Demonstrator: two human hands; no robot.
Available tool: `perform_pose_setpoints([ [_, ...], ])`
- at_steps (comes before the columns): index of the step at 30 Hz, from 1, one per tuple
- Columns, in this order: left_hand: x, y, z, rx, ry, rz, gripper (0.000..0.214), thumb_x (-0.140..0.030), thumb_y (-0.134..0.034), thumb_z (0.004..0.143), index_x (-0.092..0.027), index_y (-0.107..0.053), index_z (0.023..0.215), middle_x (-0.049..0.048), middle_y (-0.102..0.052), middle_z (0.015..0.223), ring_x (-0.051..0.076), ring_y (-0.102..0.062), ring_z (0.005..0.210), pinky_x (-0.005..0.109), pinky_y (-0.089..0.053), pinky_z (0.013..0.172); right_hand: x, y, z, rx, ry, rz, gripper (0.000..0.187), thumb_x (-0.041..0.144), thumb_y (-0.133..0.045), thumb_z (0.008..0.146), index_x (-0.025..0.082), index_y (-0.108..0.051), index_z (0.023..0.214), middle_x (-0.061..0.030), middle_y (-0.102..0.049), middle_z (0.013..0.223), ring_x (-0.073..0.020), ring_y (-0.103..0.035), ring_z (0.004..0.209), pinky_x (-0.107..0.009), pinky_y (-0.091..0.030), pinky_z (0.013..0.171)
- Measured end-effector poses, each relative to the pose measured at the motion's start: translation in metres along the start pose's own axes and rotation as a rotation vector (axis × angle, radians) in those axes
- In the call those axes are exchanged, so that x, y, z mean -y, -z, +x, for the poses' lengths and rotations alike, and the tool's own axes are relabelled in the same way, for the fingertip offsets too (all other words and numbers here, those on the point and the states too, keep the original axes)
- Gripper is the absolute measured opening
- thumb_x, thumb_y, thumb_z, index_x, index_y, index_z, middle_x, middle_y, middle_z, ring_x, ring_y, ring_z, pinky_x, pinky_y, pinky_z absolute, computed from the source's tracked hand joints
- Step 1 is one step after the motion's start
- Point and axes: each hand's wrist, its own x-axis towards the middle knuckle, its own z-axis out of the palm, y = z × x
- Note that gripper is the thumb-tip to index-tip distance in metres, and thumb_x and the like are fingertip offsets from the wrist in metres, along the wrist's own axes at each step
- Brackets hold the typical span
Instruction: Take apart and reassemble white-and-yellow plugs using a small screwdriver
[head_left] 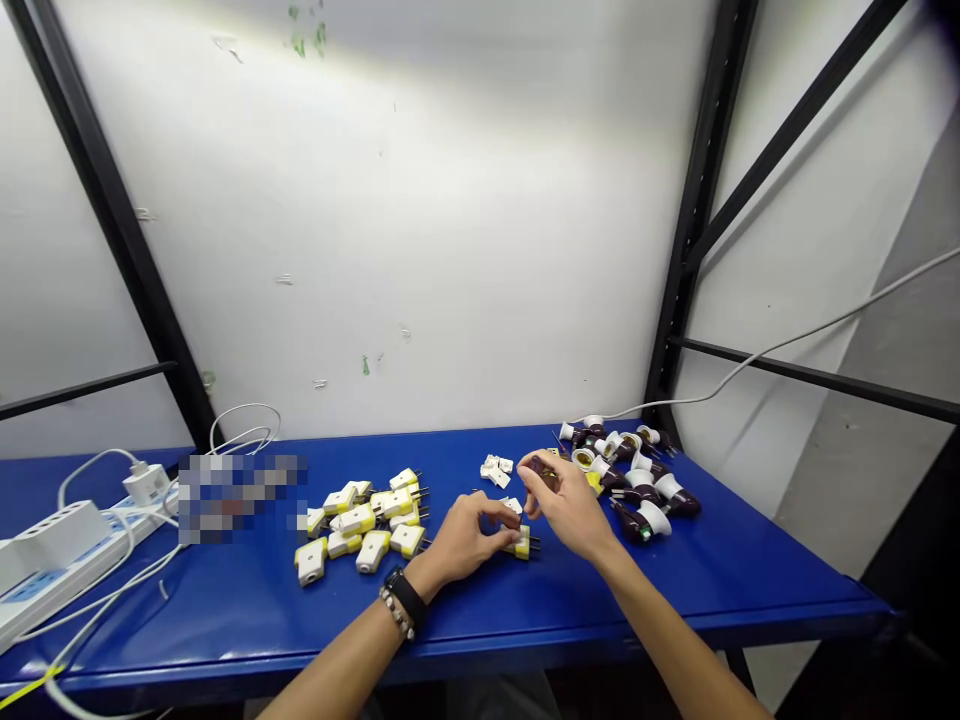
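Observation:
My left hand (471, 535), with a black watch and a bead bracelet on the wrist, is closed on a yellow-and-white plug (520, 543) resting on the blue table (675, 580). Its prongs point right. My right hand (564, 500) hovers just right of it, thumb and fingers pinched on a small part I cannot make out. A pile of finished yellow-and-white plugs (367, 520) lies to the left. Small white plug parts (496, 469) sit behind my hands.
Several dark brown and white lamp sockets (637, 480) are heaped at the right rear, with a white cable running off to the right. A white power strip (52, 560) with cables lies at the left. Black shelf uprights (679, 260) flank the white wall.

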Motion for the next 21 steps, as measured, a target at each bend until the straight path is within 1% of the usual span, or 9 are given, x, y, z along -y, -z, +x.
perform_pose_setpoints([
  [5, 0.004, 0.0, 0.0, 0.014, 0.006, 0.04, 0.015, -0.034, -0.072, 0.086, -0.026, -0.081, 0.094, 0.0012, -0.078, 0.09, 0.019, -0.064, 0.084, 0.027, -0.047, 0.079, 0.005, -0.003, 0.009, 0.063, 0.046, -0.087, 0.019, 0.037, -0.056, 0.093, 0.022, -0.063, 0.085, 0.0037, -0.06, 0.061, -0.0157, -0.064, 0.052, -0.026, -0.053, 0.054],
  [8, 0.003, 0.0, 0.0, -0.014, -0.002, 0.048, 0.012, -0.032, -0.073, 0.085, -0.025, -0.081, 0.092, 0.0008, -0.078, 0.088, 0.019, -0.065, 0.082, 0.027, -0.046, 0.078, 0.007, -0.004, 0.012, 0.091, 0.051, -0.104, 0.019, 0.037, -0.056, 0.093, 0.021, -0.064, 0.085, 0.0027, -0.06, 0.067, -0.015, -0.065, 0.054, -0.025, -0.053, 0.053],
  [11, 0.004, 0.001, 0.0, -0.02, -0.011, 0.037, 0.014, -0.032, -0.072, 0.085, -0.024, -0.081, 0.092, 0.0015, -0.078, 0.086, 0.019, -0.064, 0.079, 0.028, -0.046, 0.077, 0.008, -0.005, 0.013, 0.09, 0.06, -0.1, 0.018, 0.036, -0.056, 0.093, 0.021, -0.065, 0.086, 0.0027, -0.059, 0.068, -0.0145, -0.064, 0.053, -0.024, -0.052, 0.052],
  [13, 0.004, 0.001, 0.0, -0.015, -0.027, 0.028, 0.015, -0.032, -0.068, 0.087, -0.024, -0.081, 0.092, 0.002, -0.079, 0.088, 0.02, -0.065, 0.079, 0.029, -0.046, 0.079, 0.008, -0.006, 0.013, 0.087, 0.069, -0.099, 0.018, 0.035, -0.057, 0.092, 0.021, -0.066, 0.085, 0.0028, -0.059, 0.067, -0.0141, -0.062, 0.052, -0.024, -0.05, 0.051],
  [16, 0.004, 0.0, 0.001, -0.025, -0.04, -0.001, 0.018, -0.03, -0.064, 0.09, -0.023, -0.08, 0.093, 0.0022, -0.079, 0.09, 0.02, -0.066, 0.079, 0.03, -0.046, 0.081, 0.008, -0.007, 0.013, 0.097, 0.082, -0.109, 0.019, 0.035, -0.059, 0.09, 0.02, -0.067, 0.081, 0.0022, -0.06, 0.065, -0.0141, -0.061, 0.052, -0.024, -0.049, 0.05],
  [21, 0.005, -0.004, 0.002, -0.028, -0.034, -0.099, 0.018, -0.03, -0.065, 0.089, -0.02, -0.079, 0.089, 0.0031, -0.079, 0.087, 0.019, -0.068, 0.075, 0.027, -0.048, 0.072, 0.008, -0.009, 0.014, 0.08, 0.108, -0.196, 0.028, 0.036, -0.062, 0.089, 0.02, -0.06, 0.066, 0.0022, -0.058, 0.06, -0.014, -0.058, 0.053, -0.023, -0.047, 0.05],
])
